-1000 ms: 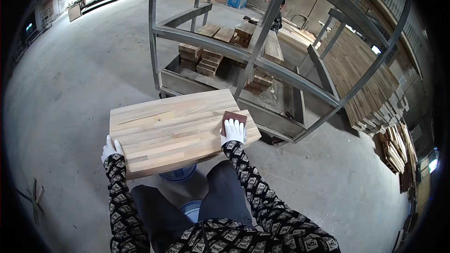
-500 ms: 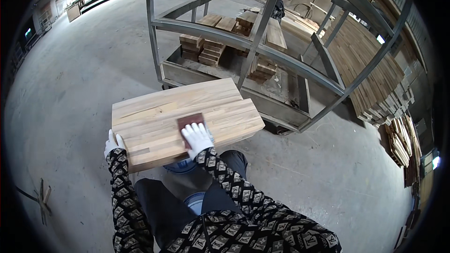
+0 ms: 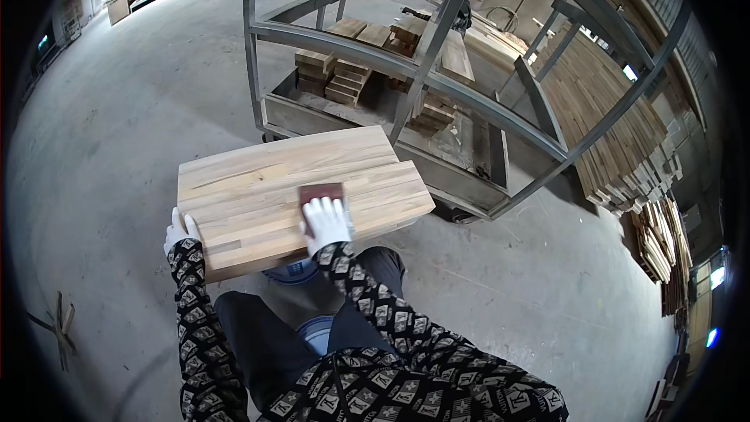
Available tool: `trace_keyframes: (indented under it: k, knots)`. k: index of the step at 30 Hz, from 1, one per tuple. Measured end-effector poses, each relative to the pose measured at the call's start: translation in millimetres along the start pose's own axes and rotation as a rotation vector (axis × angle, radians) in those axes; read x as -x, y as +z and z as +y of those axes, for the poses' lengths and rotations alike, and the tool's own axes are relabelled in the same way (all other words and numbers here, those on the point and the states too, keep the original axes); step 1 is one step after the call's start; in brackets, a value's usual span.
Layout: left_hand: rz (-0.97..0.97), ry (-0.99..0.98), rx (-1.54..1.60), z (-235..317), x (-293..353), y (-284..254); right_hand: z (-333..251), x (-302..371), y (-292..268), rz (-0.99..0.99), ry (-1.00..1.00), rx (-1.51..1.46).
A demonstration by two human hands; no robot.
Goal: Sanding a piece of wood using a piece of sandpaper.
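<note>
A pale laminated wooden board (image 3: 258, 187) lies across in front of my knees, with a second board alongside it whose right end juts further out. My right hand (image 3: 326, 220), in a white glove, presses a dark red-brown piece of sandpaper (image 3: 320, 191) flat against the top face, fingers over it. My left hand (image 3: 181, 233), also gloved in white, rests against the near left end of the board with its fingers stretched and apart. Beneath the wood shows part of a blue bucket (image 3: 293, 272).
Beyond the boards stands a grey metal rack cart (image 3: 336, 45) with stacked wooden pieces (image 3: 348, 82) on it. Large panels (image 3: 601, 117) lean at the right, near thin strips (image 3: 660, 238). Another person (image 3: 464, 16) is behind the cart. Sticks (image 3: 61, 328) lie at lower left.
My right hand and the sandpaper have shifted slightly over the board's surface. The whole view has moved a little; my left hand stays at the board's left end.
</note>
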State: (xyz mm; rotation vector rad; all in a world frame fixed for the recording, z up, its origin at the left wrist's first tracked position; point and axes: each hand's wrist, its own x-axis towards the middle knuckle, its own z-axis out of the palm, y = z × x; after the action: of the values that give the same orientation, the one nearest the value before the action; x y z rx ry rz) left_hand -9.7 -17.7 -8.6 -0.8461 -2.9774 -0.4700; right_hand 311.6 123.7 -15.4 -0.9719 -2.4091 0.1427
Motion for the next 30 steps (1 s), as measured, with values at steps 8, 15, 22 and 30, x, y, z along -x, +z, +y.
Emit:
trace_keyframes:
  k: [8,15,22,30]
  knots:
    - [0.006,0.046,0.062,10,1,14,-33,10,6,0.085,-0.303,-0.146]
    - [0.039,0.063,0.023,5,0,7,131,8,-58,0.065,-0.016,0.203]
    - [-0.007,0.030,0.025,12,-4,0,122,7,-21,0.103,0.173,0.341]
    - [0.021,0.054,0.038,18,2,3,-20,3,16,0.083,-0.289,-0.074]
